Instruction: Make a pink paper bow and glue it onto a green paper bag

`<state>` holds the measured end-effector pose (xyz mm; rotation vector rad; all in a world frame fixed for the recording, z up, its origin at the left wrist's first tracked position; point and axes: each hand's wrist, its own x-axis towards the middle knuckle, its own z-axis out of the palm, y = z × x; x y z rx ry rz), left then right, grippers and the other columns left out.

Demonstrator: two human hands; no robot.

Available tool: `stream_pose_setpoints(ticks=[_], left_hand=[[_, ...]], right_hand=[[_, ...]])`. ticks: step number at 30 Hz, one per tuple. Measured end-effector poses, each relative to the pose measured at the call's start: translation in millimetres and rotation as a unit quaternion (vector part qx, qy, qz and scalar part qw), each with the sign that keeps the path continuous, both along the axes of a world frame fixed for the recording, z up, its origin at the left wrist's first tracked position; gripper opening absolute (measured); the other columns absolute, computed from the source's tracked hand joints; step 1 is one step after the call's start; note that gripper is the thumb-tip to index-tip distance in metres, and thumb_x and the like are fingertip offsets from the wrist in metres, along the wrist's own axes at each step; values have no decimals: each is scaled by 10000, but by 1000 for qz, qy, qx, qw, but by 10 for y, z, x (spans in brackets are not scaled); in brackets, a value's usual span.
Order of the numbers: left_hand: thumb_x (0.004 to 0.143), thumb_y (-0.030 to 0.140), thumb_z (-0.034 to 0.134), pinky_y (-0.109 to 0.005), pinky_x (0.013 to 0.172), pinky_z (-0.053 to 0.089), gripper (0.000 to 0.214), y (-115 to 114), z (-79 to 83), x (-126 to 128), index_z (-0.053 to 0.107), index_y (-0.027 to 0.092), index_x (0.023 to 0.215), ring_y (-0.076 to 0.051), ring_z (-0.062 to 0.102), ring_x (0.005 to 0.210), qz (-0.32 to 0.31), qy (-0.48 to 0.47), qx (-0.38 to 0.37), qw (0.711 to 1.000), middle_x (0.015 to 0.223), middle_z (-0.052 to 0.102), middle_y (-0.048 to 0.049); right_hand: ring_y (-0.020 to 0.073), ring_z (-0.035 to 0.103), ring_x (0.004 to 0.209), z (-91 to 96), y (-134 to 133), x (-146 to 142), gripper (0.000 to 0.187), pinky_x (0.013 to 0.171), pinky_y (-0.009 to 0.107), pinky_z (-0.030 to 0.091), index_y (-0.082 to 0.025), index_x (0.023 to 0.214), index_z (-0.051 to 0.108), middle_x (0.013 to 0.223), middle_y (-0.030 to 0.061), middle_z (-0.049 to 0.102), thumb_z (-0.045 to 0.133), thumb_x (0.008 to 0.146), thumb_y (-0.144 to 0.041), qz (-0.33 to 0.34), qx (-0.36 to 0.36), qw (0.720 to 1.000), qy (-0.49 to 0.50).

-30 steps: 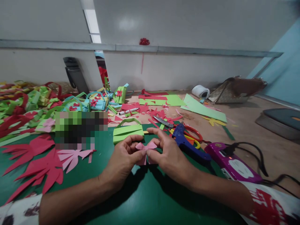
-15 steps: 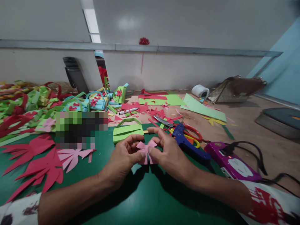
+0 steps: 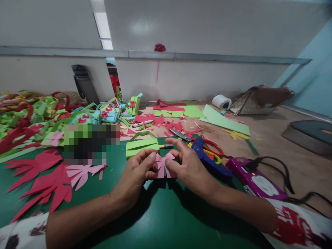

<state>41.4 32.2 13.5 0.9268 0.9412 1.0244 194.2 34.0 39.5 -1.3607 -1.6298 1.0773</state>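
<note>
A small pink paper cutout (image 3: 164,169), flower-like with slits and petals, is held upright between both hands above the green mat (image 3: 155,221). My left hand (image 3: 136,173) pinches its left side between thumb and fingers. On the other side, my right hand (image 3: 189,169) grips it with the thumb in front, index finger raised. Just behind lies a light green paper bag (image 3: 142,147) with a looped handle. What seems to be a cutter (image 3: 166,146) pokes out beside the bag. To the right rests a blue glue gun (image 3: 211,160), against scissors (image 3: 181,135) with red and yellow handles.
Red paper flowers (image 3: 52,183) and a pink one (image 3: 83,173) lie at left, near a blurred patch. Finished paper bags (image 3: 109,114) pile up behind. A purple power strip (image 3: 256,180) with cables sits right. Farther back are a bottle (image 3: 84,84), paper scraps and a handbag (image 3: 261,100).
My left thumb has moved up along the cutout's left edge. The right fingers have shifted slightly, uncovering more of the cutter. The cutout stays held in both hands.
</note>
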Motion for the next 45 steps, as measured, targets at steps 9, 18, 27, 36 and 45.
stream_pose_setpoints(ticks=[9, 18, 27, 36, 45], left_hand=[[619, 217, 803, -214, 582, 441, 494, -56, 61, 46, 545, 147, 1034, -100, 537, 638, -8, 29, 2, 1000, 790, 601, 3], [630, 198, 770, -228, 593, 462, 445, -75, 60, 28, 548, 150, 1012, -94, 573, 599, 10, 30, -17, 999, 769, 612, 12], [604, 58, 709, -219, 541, 467, 454, -82, 119, 4, 537, 147, 1015, -91, 560, 525, 9, 8, -43, 999, 669, 591, 21], [600, 49, 718, -200, 511, 476, 433, -30, 104, -32, 540, 146, 983, -95, 589, 546, -1, 2, -77, 997, 754, 631, -19], [582, 20, 720, -184, 453, 438, 407, -26, 115, -33, 574, 128, 946, -84, 547, 479, -22, 8, -81, 996, 665, 617, -3]], right_hand=[[100, 481, 585, -16, 21, 7, 555, 529, 218, 392, -158, 1291, 402, 711, -40, 560, 494, 749, -82, 10, 7, 1000, 17], [79, 413, 496, -46, -24, -25, 548, 477, 205, 343, -148, 1256, 425, 606, -90, 487, 504, 722, -49, 38, -2, 999, 25], [129, 551, 602, 31, 22, 73, 410, 563, 248, 414, -136, 1225, 487, 646, -29, 567, 510, 904, -391, 38, -17, 997, 61], [125, 571, 574, -11, 87, 82, 367, 554, 244, 432, -149, 1202, 502, 598, -38, 575, 552, 887, -331, 41, -77, 993, 85], [77, 420, 416, -4, 66, 34, 676, 417, 196, 290, -80, 1287, 419, 466, -123, 489, 590, 633, -58, 69, -110, 988, 85]])
